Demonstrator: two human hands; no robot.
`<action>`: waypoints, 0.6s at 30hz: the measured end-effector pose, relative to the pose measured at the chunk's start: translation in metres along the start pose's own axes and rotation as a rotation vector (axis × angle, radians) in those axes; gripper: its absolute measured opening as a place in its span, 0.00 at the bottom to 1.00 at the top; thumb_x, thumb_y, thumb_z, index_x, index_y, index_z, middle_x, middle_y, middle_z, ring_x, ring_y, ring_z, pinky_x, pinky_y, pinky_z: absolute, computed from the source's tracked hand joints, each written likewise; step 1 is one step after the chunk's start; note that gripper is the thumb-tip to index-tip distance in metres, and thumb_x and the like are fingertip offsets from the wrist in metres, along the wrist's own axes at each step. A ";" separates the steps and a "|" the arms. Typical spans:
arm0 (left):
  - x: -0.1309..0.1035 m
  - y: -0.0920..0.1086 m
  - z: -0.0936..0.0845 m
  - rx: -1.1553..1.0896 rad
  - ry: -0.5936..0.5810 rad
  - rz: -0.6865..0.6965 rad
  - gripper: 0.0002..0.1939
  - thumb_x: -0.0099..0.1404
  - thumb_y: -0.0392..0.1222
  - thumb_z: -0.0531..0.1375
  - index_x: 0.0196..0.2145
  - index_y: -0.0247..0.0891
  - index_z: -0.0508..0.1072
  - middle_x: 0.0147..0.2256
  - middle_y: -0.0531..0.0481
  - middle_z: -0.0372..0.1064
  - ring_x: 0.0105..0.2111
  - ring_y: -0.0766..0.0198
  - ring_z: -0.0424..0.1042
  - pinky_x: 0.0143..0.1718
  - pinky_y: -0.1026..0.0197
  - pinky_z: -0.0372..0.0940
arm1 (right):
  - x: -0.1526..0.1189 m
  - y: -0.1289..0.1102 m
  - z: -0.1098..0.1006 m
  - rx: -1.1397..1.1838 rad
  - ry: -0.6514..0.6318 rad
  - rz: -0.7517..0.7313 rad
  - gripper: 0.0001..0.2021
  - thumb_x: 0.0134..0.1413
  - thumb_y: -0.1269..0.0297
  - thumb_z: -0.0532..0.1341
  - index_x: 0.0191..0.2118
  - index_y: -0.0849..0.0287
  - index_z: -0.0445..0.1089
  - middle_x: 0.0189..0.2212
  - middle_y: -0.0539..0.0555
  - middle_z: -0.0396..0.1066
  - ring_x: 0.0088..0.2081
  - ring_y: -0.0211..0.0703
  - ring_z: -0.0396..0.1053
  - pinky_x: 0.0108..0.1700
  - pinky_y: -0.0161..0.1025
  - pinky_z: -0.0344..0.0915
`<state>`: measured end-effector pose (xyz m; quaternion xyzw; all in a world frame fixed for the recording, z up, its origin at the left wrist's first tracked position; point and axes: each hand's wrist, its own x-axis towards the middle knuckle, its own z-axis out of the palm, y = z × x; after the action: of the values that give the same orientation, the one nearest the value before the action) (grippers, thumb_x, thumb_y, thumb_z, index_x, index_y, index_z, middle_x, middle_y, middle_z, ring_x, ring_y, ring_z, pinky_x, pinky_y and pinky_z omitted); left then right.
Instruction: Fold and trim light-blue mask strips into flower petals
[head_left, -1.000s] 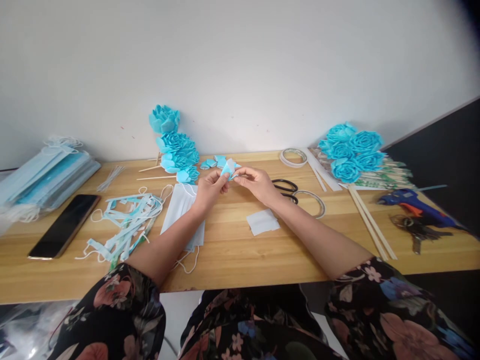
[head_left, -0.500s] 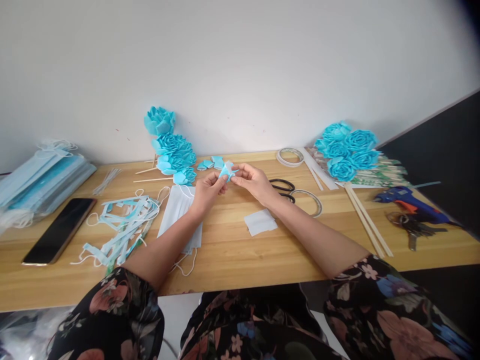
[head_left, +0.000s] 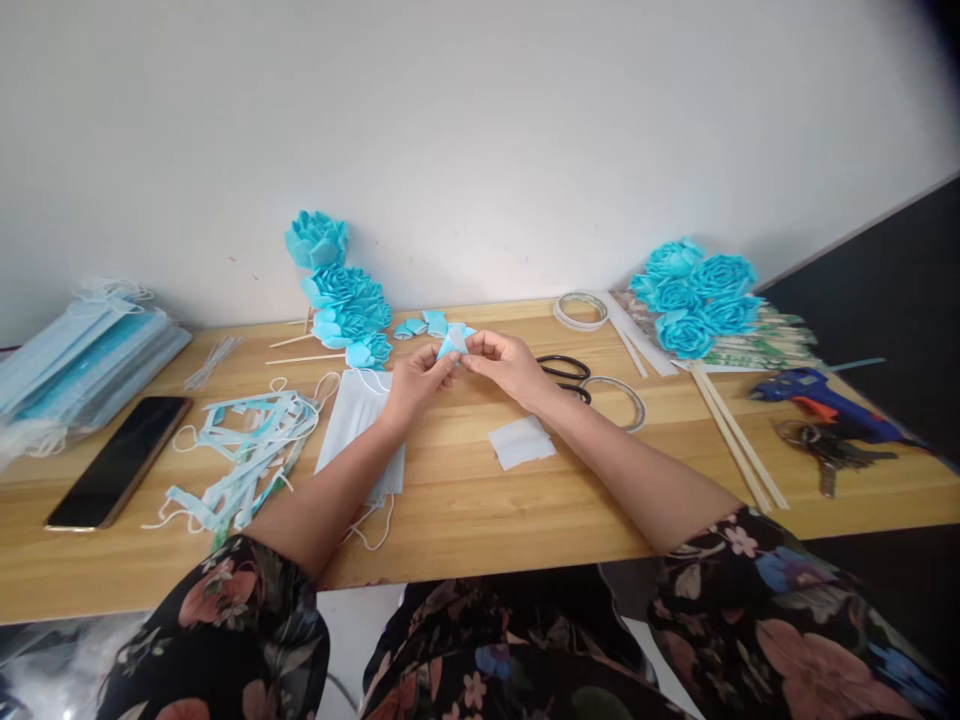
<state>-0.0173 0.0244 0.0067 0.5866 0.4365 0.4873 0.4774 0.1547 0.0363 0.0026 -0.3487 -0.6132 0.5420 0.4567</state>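
Between my two hands, above the middle of the table, is a small folded piece of blue and white mask fabric. My left hand pinches its left side between thumb and fingers. On the other side, my right hand grips the right edge with thumb and forefinger. Several folded blue petals lie just behind my hands. A small stack of pale fabric squares rests below my right wrist. Beside my left forearm lies a flat face mask, partly covered by the arm.
Blue fabric flowers on sticks stand at back left, more flowers at right. Scissors, tape rolls, wooden sticks, a glue gun and keys lie rightward; cut strips, a phone and stacked masks leftward.
The fabric piece has been folded further between my fingers, its white side now lying flatter over the blue. My hands stay in nearly the same place, with the right fingers slightly closer in.
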 end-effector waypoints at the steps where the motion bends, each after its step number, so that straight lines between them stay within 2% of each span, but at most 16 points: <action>1: 0.000 0.000 0.000 0.006 0.002 -0.004 0.23 0.55 0.60 0.66 0.25 0.35 0.70 0.21 0.53 0.68 0.20 0.70 0.63 0.25 0.66 0.60 | 0.000 -0.002 0.000 -0.015 -0.007 0.000 0.12 0.50 0.56 0.67 0.37 0.57 0.72 0.35 0.50 0.76 0.38 0.41 0.73 0.46 0.40 0.67; 7: 0.000 -0.002 -0.001 0.033 -0.043 -0.048 0.23 0.55 0.60 0.65 0.24 0.35 0.69 0.21 0.53 0.68 0.20 0.70 0.64 0.25 0.66 0.61 | -0.001 -0.013 -0.003 -0.056 0.010 -0.012 0.12 0.50 0.55 0.66 0.37 0.58 0.74 0.36 0.51 0.76 0.39 0.41 0.72 0.47 0.39 0.66; 12: -0.002 0.000 0.002 0.073 -0.142 -0.102 0.23 0.53 0.60 0.66 0.24 0.35 0.69 0.20 0.53 0.68 0.20 0.71 0.64 0.25 0.66 0.60 | 0.001 -0.013 -0.006 -0.084 -0.014 -0.011 0.13 0.47 0.56 0.68 0.35 0.59 0.73 0.31 0.49 0.75 0.33 0.39 0.69 0.41 0.38 0.64; 18: -0.003 0.003 0.002 0.080 -0.159 -0.080 0.23 0.53 0.59 0.66 0.24 0.35 0.68 0.21 0.53 0.68 0.20 0.71 0.64 0.25 0.67 0.60 | 0.001 -0.012 -0.007 -0.159 0.013 -0.027 0.13 0.48 0.55 0.66 0.34 0.59 0.71 0.28 0.48 0.71 0.30 0.37 0.65 0.37 0.36 0.62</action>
<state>-0.0161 0.0206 0.0087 0.6240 0.4393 0.4021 0.5059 0.1617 0.0376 0.0147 -0.3790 -0.6562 0.4830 0.4387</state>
